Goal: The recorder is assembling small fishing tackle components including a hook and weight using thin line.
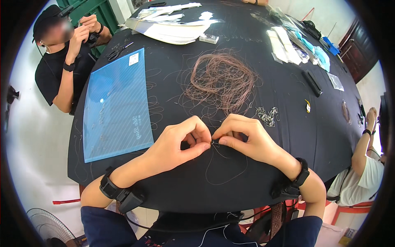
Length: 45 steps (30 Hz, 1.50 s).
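Observation:
Over the near part of the black-covered table, my left hand (185,138) and my right hand (247,138) meet fingertip to fingertip. Each is closed in a pinch. Between them is a tiny metal piece that looks like a fish hook (213,143), partly covered by the fingers. Thin fishing line (207,173) hangs from this spot in a loose loop on the cloth. Just beyond my right hand lies a small heap of metal hooks (268,117). Past both hands spreads a large tangled coil of brownish line (222,80).
A blue plastic folder (117,107) with line pieces beside it lies left. Scissors (119,51), white strips (173,33) and a small box (209,38) are farther off. At right lie a black bar-shaped object (312,83) and packets (288,45). People sit left and right.

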Tool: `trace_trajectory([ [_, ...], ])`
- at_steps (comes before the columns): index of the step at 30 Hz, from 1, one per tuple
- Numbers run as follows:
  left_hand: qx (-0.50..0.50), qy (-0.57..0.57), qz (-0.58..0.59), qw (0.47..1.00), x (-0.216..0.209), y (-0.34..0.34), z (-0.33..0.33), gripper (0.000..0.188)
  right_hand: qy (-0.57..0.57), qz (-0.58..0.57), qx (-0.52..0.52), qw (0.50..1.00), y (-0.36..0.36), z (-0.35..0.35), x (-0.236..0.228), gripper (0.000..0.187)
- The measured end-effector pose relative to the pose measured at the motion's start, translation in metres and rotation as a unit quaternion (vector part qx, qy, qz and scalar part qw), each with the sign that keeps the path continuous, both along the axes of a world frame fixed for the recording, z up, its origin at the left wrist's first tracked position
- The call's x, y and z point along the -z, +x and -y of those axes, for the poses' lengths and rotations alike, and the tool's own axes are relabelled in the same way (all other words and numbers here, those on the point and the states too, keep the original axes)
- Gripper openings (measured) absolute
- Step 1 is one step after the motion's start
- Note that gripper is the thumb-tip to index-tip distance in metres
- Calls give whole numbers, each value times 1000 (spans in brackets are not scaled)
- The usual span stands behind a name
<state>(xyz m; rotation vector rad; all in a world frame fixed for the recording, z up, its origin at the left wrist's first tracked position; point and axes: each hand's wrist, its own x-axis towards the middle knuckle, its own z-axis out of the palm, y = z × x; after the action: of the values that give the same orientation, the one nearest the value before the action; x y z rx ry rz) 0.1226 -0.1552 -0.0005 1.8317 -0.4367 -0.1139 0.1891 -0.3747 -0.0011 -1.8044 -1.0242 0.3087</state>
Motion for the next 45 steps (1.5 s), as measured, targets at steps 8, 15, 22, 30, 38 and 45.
trace_trajectory([
  [8,40,15,35,998,-3,2,-2,23,-19,14,-23,999,1,1,0,11],
  [15,40,-18,69,997,-1,3,-1,13,-32,54,-46,997,0,-1,4,14],
  [22,39,-20,46,998,0,3,-2,12,-30,96,-42,994,1,-1,5,12],
  [30,-62,-38,56,996,1,2,-3,14,-7,39,4,999,-1,-1,4,12],
  [38,-141,-53,3,989,1,3,-4,16,-15,59,-3,998,-1,0,-1,9],
  [45,-139,-59,51,987,-1,1,-3,15,22,84,40,995,1,0,3,9],
])
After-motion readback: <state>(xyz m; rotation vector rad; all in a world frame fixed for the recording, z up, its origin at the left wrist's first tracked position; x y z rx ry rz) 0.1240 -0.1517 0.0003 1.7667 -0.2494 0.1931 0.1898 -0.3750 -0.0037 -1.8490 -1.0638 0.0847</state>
